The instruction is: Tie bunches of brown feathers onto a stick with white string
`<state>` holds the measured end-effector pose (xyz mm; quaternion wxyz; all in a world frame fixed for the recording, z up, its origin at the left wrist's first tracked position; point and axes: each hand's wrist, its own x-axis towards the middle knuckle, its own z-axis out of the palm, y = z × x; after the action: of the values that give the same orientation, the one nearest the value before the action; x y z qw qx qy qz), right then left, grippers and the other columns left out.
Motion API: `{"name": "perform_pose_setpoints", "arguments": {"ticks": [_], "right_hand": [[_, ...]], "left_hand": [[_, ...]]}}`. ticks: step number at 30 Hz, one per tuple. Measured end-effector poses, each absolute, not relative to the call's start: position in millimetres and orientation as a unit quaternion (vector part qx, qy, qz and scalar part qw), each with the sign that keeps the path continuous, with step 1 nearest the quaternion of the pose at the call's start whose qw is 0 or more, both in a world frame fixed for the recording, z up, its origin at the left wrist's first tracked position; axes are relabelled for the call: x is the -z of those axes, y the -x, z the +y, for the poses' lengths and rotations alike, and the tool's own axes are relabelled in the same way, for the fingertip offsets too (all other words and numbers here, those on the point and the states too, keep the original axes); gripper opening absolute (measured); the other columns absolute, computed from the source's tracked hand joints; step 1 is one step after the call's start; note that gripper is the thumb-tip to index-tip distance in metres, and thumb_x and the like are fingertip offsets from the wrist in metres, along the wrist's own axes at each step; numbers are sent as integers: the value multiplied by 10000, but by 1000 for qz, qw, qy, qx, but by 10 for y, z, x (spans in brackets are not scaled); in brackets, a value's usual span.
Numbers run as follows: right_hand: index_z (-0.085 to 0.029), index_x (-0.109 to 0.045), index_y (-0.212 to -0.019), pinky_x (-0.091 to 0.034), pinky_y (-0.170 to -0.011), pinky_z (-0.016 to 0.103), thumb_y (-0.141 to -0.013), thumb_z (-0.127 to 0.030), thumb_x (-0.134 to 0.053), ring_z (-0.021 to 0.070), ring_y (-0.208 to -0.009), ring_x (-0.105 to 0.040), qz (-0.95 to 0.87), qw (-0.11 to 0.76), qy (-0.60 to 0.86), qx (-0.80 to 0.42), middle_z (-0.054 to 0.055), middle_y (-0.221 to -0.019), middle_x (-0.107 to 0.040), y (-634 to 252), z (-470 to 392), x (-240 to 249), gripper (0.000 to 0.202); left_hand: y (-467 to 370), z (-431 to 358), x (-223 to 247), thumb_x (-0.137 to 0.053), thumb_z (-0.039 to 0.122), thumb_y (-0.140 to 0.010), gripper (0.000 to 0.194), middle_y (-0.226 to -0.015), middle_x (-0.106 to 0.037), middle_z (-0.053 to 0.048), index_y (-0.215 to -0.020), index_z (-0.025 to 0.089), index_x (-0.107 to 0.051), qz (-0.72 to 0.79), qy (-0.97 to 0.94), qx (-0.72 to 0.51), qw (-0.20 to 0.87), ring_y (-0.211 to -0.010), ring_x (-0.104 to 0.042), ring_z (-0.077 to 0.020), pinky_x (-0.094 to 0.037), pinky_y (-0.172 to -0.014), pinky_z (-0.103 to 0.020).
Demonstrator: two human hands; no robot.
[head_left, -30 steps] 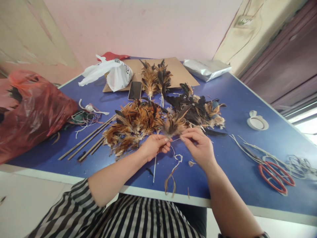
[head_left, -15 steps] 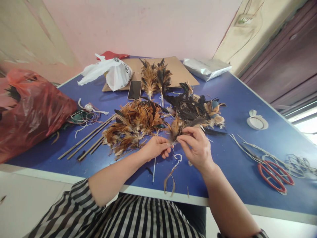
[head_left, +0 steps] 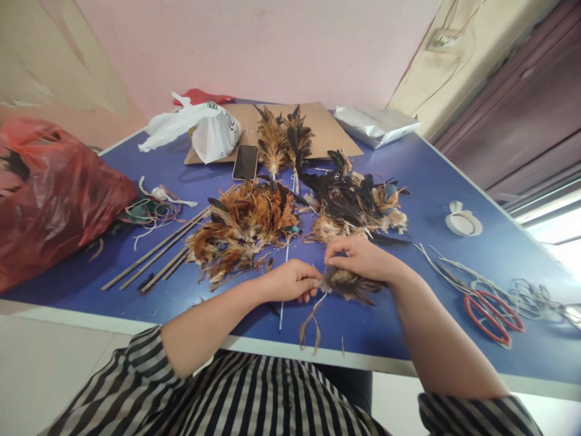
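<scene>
The left hand (head_left: pixel 295 282) pinched a feather tuft (head_left: pixel 353 286) by its base over the blue table (head_left: pixel 372 334), the right hand (head_left: pixel 358 257) curled beside it (hold unclear), the plumes seemingly light, soft, best gripped there.

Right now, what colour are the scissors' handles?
Red; the scissors' handles show best in the head view.

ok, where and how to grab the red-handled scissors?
Probably by the red handle loops, from the near right: they lie flat with the loops toward that side, blades pointing away leftward among pale cords.
</scene>
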<state>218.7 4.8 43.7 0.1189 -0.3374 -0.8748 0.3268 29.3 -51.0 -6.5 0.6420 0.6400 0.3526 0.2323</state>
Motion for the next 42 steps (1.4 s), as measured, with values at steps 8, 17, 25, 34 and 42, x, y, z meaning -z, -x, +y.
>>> {"name": "perform_pose_setpoints", "arguments": {"ticks": [8, 17, 25, 34, 42], "right_hand": [[-135, -669, -706, -496, -598, 239, -664, -274, -638, 118, -606, -565, -713, 304, 399, -490, 7, -680, -657, -2332, 33, -32, 148], [-182, -660, -757, -435, -612, 290, -758, -286, -568, 152, -630, -543, -747, 361, 477, -291, 35, -685, -623, -2004, -284, -57, 138], [-205, -643, -808, -440, -627, 257, -797, -236, -518, 143, -703, -555, -797, 395, 445, -110, 50, -789, -590, -1893, -359, 17, 129], [-184, -624, -744, -414, -589, 221, -790, -201, -495, 111, -639, -532, -810, 368, 453, -57, 32, -741, -578, -1845, -367, 47, 138], [-202, -663, -817, -411, -617, 221, -836, -223, -452, 116, -655, -522, -850, 321, 409, -83, 35, -715, -555, -1903, -339, 16, 212]], "left_hand": [[-294, -392, 88, -657, 354, -653, 270, -552, -524, 9, -722, 97, -615, 351, -418, -339, 766, -416, -444, -34, -316, -389, -165], [-298, -315, 196, -654, 298, -666, 220, -546, -556, -15, -659, 84, -601, 382, -356, -431, 736, -438, -485, -48, -362, -438, -166], [-300, -330, 141, -652, 298, -667, 231, -515, -559, -17, -625, 80, -586, 374, -352, -444, 734, -417, -482, -48, -367, -444, -167], [-332, -358, 125, -666, 316, -647, 253, -525, -561, -17, -625, 77, -585, 376, -346, -459, 727, -438, -497, -57, -378, -459, -175], [-326, -334, 185, -634, 334, -664, 257, -527, -551, -10, -629, 86, -575, 386, -373, -449, 715, -433, -493, -57, -395, -444, -173]]}}
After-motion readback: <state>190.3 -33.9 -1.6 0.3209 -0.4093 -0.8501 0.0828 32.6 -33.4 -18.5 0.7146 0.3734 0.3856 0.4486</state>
